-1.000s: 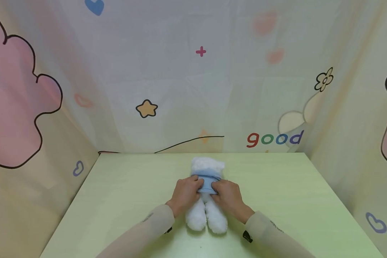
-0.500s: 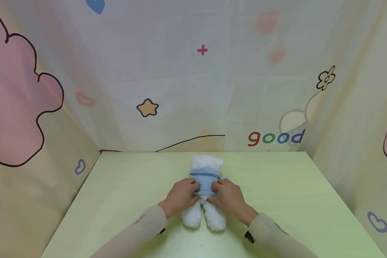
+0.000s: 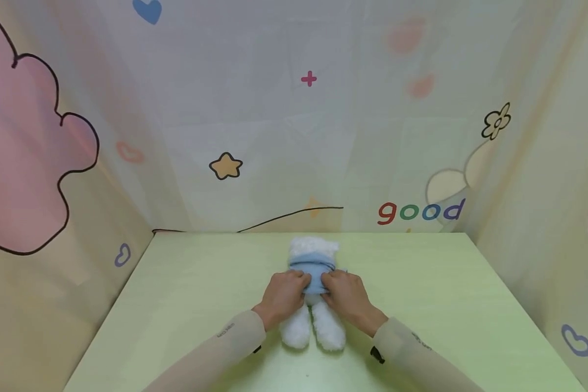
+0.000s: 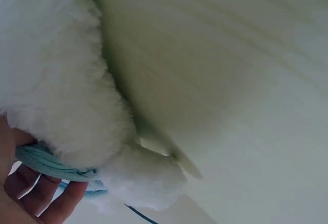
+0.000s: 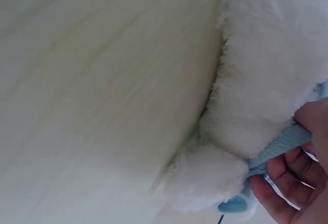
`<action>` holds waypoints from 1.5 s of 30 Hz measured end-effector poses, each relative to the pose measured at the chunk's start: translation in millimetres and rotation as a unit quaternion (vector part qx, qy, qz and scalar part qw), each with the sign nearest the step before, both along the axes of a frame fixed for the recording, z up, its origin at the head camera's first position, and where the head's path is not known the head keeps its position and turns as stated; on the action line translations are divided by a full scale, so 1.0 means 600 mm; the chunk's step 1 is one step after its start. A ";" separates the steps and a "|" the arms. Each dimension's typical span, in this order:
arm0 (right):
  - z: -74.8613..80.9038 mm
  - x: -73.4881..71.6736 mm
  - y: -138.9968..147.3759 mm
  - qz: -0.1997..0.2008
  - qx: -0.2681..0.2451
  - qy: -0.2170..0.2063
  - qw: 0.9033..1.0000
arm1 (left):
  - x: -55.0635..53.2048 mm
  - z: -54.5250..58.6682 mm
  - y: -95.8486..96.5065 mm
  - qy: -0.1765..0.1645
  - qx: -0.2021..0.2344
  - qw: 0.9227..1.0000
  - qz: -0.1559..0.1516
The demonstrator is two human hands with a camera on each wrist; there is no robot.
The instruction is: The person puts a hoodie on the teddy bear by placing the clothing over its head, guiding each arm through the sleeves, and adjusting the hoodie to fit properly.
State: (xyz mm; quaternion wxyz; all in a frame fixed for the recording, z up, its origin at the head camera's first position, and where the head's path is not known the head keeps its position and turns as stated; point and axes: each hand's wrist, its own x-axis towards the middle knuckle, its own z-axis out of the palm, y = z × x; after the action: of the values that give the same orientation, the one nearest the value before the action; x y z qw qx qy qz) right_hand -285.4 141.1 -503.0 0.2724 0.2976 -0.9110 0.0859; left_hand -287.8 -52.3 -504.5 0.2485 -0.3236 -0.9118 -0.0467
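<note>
A fluffy white plush toy [image 3: 296, 331] lies with its two legs toward me. Its upper end [image 3: 313, 246] shows only white fur above a small blue garment [image 3: 313, 268] around its middle. My left hand [image 3: 283, 294] pinches the garment's lower edge on the left side; in the left wrist view, the bunched blue cloth [image 4: 51, 162] runs between thumb and fingers. On the opposite side my right hand [image 3: 349, 294] pinches the same edge, and in the right wrist view its thumb and fingers hold the blue cloth [image 5: 282, 144] against the white fur. Both palms are hidden in the head view.
The toy rests on a pale green table [image 3: 201, 283]. A printed curtain [image 3: 255, 109] closes off the back and both sides, meeting the table along its far edge. Pale sleeves [image 3: 225, 340] cover both forearms.
The left hand went slightly left and down, then came back in toward the right hand. The garment's lower edge is now pinched narrower than half a second ago. The toy's legs shifted slightly.
</note>
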 end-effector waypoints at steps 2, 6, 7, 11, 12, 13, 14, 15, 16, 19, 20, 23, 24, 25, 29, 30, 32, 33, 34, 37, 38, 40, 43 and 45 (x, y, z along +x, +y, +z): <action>-0.003 -0.002 0.004 -0.005 -0.009 0.006 1.000 | -0.001 -0.004 -0.002 -0.001 0.015 1.000 0.000; -0.011 0.000 0.008 -0.008 -0.031 0.024 0.999 | 0.001 -0.009 -0.004 0.009 0.021 1.000 -0.011; -0.013 0.002 0.008 -0.008 -0.035 0.031 0.999 | 0.003 -0.010 -0.004 0.018 0.017 1.000 -0.016; -0.018 0.006 0.006 -0.004 -0.053 0.051 0.997 | 0.005 -0.015 -0.001 0.057 0.009 0.998 -0.038; -0.019 0.006 0.005 -0.001 -0.057 0.053 0.997 | 0.005 -0.015 -0.001 0.064 0.009 0.997 -0.043; -0.019 0.006 0.005 0.002 -0.060 0.053 0.997 | 0.005 -0.016 0.000 0.070 0.010 0.996 -0.046; -0.019 0.006 0.004 0.008 -0.063 0.052 0.997 | 0.004 -0.017 0.001 0.073 0.009 0.996 -0.047; -0.019 0.005 0.003 0.013 -0.064 0.049 0.997 | 0.004 -0.017 0.002 0.078 0.008 0.996 -0.048; -0.019 0.005 0.002 0.019 -0.064 0.047 0.997 | 0.003 -0.017 0.002 0.081 0.006 0.996 -0.048; -0.020 0.004 0.002 0.035 -0.058 0.043 0.997 | 0.003 -0.017 0.003 0.084 -0.003 0.995 -0.046; -0.020 0.004 0.002 0.040 -0.054 0.043 0.997 | 0.002 -0.016 0.003 0.081 -0.006 0.996 -0.044; -0.016 0.002 0.007 0.054 -0.033 0.046 0.997 | 0.001 -0.011 -0.004 0.059 -0.018 0.997 -0.048; -0.014 0.001 0.010 0.058 -0.025 0.046 0.997 | 0.001 -0.008 -0.007 0.051 -0.024 0.997 -0.051; -0.009 0.001 0.011 0.062 -0.017 0.043 0.997 | 0.000 -0.006 -0.010 0.041 -0.029 0.997 -0.053; 0.010 0.003 0.017 0.065 0.016 0.010 0.998 | 0.003 0.008 -0.020 0.004 -0.050 0.997 -0.061; 0.014 0.004 0.018 0.064 0.021 -0.004 0.998 | 0.004 0.011 -0.022 -0.005 -0.053 0.997 -0.063; 0.021 0.006 0.019 0.059 0.030 -0.035 0.997 | 0.005 0.014 -0.025 -0.021 -0.058 0.996 -0.064; 0.024 0.008 0.019 0.058 0.033 -0.050 0.997 | 0.006 0.015 -0.027 -0.031 -0.058 0.996 -0.066; 0.026 0.010 0.020 0.057 0.035 -0.067 0.996 | 0.007 0.015 -0.028 -0.040 -0.057 0.995 -0.068; 0.031 0.016 0.020 0.054 0.039 -0.104 0.992 | 0.009 0.014 -0.033 -0.059 -0.047 0.995 -0.071; 0.032 0.018 0.020 0.053 0.041 -0.113 0.991 | 0.010 0.013 -0.035 -0.064 -0.041 0.994 -0.074; 0.032 0.021 0.020 0.053 0.042 -0.124 0.990 | 0.010 0.012 -0.038 -0.070 -0.026 0.994 -0.081; 0.033 0.022 0.022 0.055 0.042 -0.136 0.988 | 0.011 0.009 -0.042 -0.085 -0.003 0.992 -0.090; 0.033 0.021 0.023 0.059 0.041 -0.144 0.987 | 0.009 0.008 -0.044 -0.102 0.011 0.990 -0.095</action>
State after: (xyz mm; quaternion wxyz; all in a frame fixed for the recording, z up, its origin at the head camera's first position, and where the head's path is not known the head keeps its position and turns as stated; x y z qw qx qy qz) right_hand -272.9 155.2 -483.0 0.1210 0.3463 -0.9242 0.1066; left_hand -282.4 -79.0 -499.8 0.1527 -0.3993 -0.8970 -0.1127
